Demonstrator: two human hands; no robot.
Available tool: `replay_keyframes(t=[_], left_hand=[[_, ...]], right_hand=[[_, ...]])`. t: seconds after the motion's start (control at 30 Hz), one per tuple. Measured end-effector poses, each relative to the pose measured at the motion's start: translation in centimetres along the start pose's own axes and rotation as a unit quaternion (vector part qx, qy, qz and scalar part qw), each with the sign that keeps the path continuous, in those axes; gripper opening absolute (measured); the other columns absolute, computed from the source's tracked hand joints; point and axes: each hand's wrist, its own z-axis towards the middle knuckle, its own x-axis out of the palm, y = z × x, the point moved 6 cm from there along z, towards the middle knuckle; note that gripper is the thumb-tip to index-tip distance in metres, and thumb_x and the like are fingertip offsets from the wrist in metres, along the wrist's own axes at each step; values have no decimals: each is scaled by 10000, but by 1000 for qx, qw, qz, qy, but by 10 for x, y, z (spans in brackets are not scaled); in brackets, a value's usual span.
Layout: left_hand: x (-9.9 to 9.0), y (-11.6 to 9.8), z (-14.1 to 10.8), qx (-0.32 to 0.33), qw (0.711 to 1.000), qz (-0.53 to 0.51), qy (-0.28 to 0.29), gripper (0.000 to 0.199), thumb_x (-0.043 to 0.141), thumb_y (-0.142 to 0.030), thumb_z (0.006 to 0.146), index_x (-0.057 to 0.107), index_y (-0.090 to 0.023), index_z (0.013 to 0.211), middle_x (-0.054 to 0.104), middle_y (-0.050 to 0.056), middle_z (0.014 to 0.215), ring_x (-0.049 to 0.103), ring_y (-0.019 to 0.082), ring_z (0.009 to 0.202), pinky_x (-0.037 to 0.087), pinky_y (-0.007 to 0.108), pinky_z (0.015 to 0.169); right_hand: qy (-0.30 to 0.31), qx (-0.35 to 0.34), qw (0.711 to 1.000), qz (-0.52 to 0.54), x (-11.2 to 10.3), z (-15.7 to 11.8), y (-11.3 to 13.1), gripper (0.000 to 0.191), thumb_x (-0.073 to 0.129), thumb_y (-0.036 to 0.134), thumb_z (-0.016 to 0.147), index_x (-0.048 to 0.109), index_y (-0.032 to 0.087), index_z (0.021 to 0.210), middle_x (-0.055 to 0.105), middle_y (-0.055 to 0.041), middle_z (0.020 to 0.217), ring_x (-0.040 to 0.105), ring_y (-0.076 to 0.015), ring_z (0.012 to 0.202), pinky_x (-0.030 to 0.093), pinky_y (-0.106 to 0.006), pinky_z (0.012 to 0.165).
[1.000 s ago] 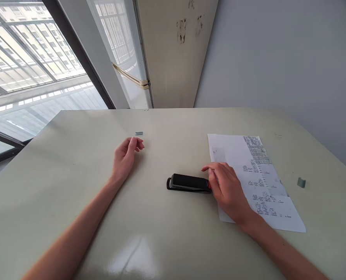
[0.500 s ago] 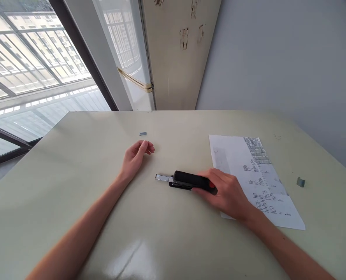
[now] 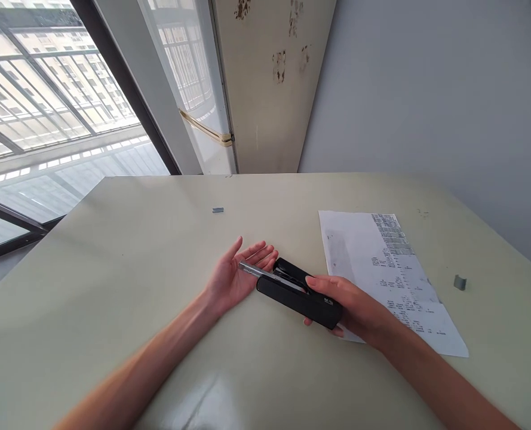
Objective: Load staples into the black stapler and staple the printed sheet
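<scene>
A black stapler (image 3: 298,298) is gripped at its right end by my right hand (image 3: 350,304), turned on its side. Its metal staple tray (image 3: 256,270) sticks out to the left, over the palm of my left hand (image 3: 238,275). That hand is palm up with its fingers spread, just under and beside the tray; whether it touches the tray cannot be made out. A printed sheet of paper (image 3: 355,257) lies on the table behind and beside my right hand.
A small strip of staples (image 3: 217,210) lies toward the far side of the pale table (image 3: 90,269). Near the right side is a small grey piece (image 3: 460,282). Behind the table stand a fridge (image 3: 269,119), a wall (image 3: 426,89) and a window.
My left hand has moved right and toward me, turned palm up and opened, to the tray end. My right hand has rolled the stapler over onto its side.
</scene>
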Motion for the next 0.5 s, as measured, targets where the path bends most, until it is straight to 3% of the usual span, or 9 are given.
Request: replay_keyframes(t=[0.17, 0.33, 0.43, 0.5], left_hand=[[3, 4, -6, 16, 1000, -11, -14, 308, 535, -369, 1048, 731, -132, 1031, 754, 139, 1113, 744, 212, 1117, 578, 323, 1085], [3, 2, -5, 46, 998, 38, 2, 245, 595, -357, 995, 736, -157, 1012, 732, 127, 1058, 718, 210, 960, 610, 347, 904], [2, 3, -3, 34, 999, 40, 14, 188, 633, -312, 955, 734, -153, 957, 679, 95, 913, 635, 162, 776, 568, 293, 719], [3, 4, -3, 32, 997, 61, 26, 148, 667, -297, 928, 722, -160, 914, 603, 57, 819, 546, 139, 684, 511, 272, 629]], right_hand=[[-11, -6, 1000, 18, -2, -1, 3, 535, 696, 702, 901, 686, 167, 912, 723, -68, 711, 577, -142, 539, 340, -248, 431], [-90, -115, 989, -22, -15, -1, 11, 507, 702, 687, 910, 658, 208, 1072, 750, -54, 786, 647, -176, 629, 400, -259, 478], [-161, -207, 963, -61, -23, -5, 18, 455, 702, 647, 931, 666, 241, 1132, 761, -48, 939, 718, -217, 798, 550, -327, 653], [-205, -260, 940, -83, -26, -9, 23, 423, 692, 627, 946, 674, 251, 1140, 755, -49, 1017, 725, -237, 906, 587, -387, 807]])
